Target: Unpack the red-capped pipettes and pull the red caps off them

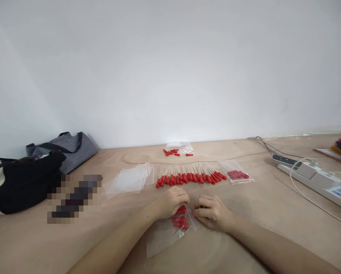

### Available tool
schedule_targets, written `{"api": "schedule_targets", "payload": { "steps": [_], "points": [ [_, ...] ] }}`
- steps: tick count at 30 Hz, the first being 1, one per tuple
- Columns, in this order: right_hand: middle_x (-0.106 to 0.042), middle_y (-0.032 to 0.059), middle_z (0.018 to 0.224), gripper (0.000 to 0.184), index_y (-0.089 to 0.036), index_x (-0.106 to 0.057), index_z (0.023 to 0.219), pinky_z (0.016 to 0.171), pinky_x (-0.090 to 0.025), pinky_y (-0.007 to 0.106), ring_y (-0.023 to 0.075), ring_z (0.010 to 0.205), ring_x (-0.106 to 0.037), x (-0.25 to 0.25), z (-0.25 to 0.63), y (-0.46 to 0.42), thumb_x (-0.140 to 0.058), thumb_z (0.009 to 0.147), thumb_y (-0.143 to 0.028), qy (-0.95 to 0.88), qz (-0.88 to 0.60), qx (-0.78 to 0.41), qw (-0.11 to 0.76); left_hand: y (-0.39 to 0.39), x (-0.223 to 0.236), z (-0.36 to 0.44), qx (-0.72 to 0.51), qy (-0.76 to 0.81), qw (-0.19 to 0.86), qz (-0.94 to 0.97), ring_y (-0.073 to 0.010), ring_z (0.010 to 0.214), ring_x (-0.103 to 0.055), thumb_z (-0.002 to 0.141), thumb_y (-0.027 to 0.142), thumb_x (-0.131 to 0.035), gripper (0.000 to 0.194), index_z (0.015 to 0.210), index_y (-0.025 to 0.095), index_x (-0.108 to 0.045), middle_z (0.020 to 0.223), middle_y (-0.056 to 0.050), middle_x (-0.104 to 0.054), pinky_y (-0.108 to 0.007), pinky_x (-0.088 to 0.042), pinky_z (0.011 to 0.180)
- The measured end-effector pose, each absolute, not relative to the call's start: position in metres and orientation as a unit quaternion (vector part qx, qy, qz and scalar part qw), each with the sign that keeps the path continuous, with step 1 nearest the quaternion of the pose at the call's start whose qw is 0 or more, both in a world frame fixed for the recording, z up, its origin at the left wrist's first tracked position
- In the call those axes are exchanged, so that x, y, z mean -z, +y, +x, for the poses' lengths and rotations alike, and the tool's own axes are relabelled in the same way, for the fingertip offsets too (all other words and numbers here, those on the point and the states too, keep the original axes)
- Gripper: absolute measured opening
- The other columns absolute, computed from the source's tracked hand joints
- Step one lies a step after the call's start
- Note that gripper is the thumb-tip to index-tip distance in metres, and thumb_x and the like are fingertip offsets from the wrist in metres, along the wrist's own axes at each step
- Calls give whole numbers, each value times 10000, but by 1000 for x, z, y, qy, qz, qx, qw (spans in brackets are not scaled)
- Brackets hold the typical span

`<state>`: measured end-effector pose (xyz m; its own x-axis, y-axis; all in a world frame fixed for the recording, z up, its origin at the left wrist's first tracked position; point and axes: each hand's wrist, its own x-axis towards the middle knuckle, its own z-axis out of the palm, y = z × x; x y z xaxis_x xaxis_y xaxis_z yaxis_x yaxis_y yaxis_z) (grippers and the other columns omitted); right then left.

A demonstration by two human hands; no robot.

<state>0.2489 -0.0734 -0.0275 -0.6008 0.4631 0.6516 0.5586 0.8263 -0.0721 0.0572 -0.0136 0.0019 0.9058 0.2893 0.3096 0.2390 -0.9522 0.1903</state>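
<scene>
A clear zip bag (161, 243) lies in front of me, with several red bulb-shaped pieces (182, 221) in it near its zip edge. My left hand (172, 201) is closed on the upper side of this bag. Close to the zip edge on the other side, my right hand (213, 213) has its fingers curled together; what they hold, if anything, is hidden. Just beyond both hands runs a row of thin pale sticks with red bulb-shaped ends (190, 177), red ends towards me.
Flat clear bags (130, 179) lie left of the row. A filled zip bag (237, 173) lies right of it. Loose red pieces (170, 152) are near the wall. A power strip (319, 184) with cables is at right, dark bags (27, 179) at left.
</scene>
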Motion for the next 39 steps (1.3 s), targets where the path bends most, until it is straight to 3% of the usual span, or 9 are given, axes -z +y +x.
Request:
{"api": "schedule_targets", "payload": {
  "steps": [6, 26, 39],
  "points": [
    [-562, 7, 658, 215, -197, -549, 652, 443, -237, 236, 99, 576, -462, 27, 248, -71, -411, 813, -159, -898, -271, 108, 329, -13, 0, 57, -181, 131, 74, 972, -132, 719, -525, 808, 106, -376, 178, 739, 162, -530, 730, -26, -593, -247, -396, 702],
    [-552, 13, 613, 182, -160, -553, 676, 465, -248, 238, 108, 555, -399, 26, 246, -72, -423, 794, -112, -871, -266, 110, 400, -12, 3, 61, -328, 34, -8, 944, -101, 708, -541, 843, 129, -410, 218, 764, 187, -604, 802, -19, -644, -241, -394, 664],
    [-535, 8, 596, 209, -161, -533, 629, 458, -233, 238, 102, 547, -393, 24, 244, -73, -418, 796, -111, -869, -273, 114, 396, -14, -1, 62, -230, 37, -22, 972, -133, 767, -500, 768, 15, -347, 233, 763, 152, -536, 821, -18, -629, -266, -384, 713]
  ]
}}
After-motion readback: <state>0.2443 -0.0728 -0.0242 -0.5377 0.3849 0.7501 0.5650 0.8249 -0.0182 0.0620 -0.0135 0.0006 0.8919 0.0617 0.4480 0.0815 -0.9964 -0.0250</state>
